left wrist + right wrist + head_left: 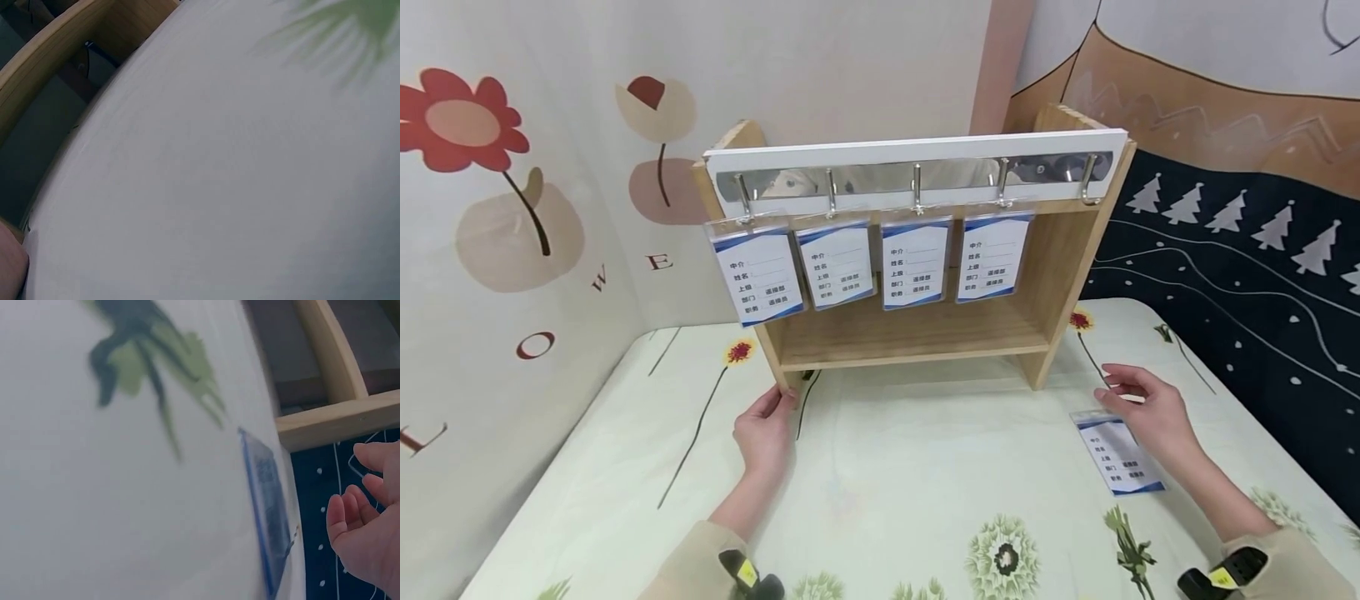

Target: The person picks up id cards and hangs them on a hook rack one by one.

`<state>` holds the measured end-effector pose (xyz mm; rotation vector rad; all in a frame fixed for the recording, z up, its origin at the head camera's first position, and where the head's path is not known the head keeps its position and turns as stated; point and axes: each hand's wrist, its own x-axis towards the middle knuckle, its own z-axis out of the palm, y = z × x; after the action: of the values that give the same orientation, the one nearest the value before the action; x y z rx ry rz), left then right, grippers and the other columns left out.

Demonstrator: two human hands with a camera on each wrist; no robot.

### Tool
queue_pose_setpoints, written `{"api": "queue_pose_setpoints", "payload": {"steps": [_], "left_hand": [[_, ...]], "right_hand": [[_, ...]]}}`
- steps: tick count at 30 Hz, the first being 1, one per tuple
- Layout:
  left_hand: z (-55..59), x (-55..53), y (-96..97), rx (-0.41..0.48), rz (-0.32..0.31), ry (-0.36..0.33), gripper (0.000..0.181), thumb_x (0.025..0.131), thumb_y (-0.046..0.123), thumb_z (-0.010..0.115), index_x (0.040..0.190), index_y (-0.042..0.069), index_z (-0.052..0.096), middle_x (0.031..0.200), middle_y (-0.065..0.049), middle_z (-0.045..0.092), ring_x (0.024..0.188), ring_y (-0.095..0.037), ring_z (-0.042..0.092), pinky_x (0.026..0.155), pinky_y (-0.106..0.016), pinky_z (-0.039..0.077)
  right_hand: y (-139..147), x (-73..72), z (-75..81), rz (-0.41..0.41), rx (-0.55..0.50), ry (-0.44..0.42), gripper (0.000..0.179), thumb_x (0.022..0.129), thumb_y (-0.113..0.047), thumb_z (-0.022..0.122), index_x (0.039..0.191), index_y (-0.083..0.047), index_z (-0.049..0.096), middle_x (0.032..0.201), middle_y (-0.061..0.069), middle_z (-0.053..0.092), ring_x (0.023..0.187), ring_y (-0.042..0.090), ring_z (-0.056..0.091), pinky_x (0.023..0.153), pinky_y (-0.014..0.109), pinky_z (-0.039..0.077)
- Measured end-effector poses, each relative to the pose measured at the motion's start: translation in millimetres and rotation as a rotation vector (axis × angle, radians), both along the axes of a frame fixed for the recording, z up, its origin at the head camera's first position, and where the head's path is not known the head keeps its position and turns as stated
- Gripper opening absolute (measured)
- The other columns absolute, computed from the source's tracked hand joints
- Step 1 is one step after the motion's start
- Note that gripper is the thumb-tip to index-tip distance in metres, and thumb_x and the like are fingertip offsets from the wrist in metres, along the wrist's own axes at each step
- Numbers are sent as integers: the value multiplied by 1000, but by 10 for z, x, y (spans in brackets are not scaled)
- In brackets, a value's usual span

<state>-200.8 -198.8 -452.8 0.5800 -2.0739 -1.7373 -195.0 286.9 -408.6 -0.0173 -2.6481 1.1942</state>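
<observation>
A wooden shelf [917, 333] stands on the table, with a white hook rail [910, 147] across its upper front. Several clear-sleeved badges, such as the leftmost badge [760, 275], hang from the hooks; the hook at the far right bears none. My left hand [766, 433] pinches the foot of the shelf's left side panel; only a sliver of it shows in the left wrist view. Over a loose badge [1116, 458] on the tabletop hovers my right hand [1153, 417], its fingers loosely bent and holding nothing. In the right wrist view that hand [369, 531] appears apart from the badge [267, 506].
A pale cloth with printed flowers covers the table [895, 475]. Behind the shelf hangs a light curtain [850, 67] with flower prints. To the right is a dark cloth [1232, 275] with printed trees.
</observation>
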Motion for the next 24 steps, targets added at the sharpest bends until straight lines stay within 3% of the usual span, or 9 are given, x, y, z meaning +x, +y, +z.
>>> {"api": "queue_pose_setpoints", "payload": {"steps": [4,9,17,24], "left_hand": [[9,2,1,4,-3,-2,37,100,20,67,133,4,67,127,-17,68,116,-27,66,76,-6,49],[12,3,-2,14,-6,-2,38,99,20,67,133,3,67,126,-17,68,116,-27,67,78,-7,50],[2,-8,2,13,-1,11,36,99,19,68,132,3,69,124,-17,69,114,-26,67,75,-7,50],[-14,-22,-6,7,9,19,36,98,18,68,131,3,70,122,-17,70,109,-22,69,73,-6,50]], "right_hand": [[42,-14,-50,-4,11,-58,50,101,-22,68,141,4,55,126,26,61,110,28,55,80,15,45],[132,-52,-63,58,44,-176,59,100,-26,69,145,6,49,132,30,57,118,42,52,81,31,46],[232,-72,-115,132,135,-217,60,96,-16,73,141,13,47,126,31,60,107,36,56,73,18,45],[277,-82,-146,127,161,-205,56,94,-14,73,138,13,51,119,27,62,102,32,56,72,18,44]]}}
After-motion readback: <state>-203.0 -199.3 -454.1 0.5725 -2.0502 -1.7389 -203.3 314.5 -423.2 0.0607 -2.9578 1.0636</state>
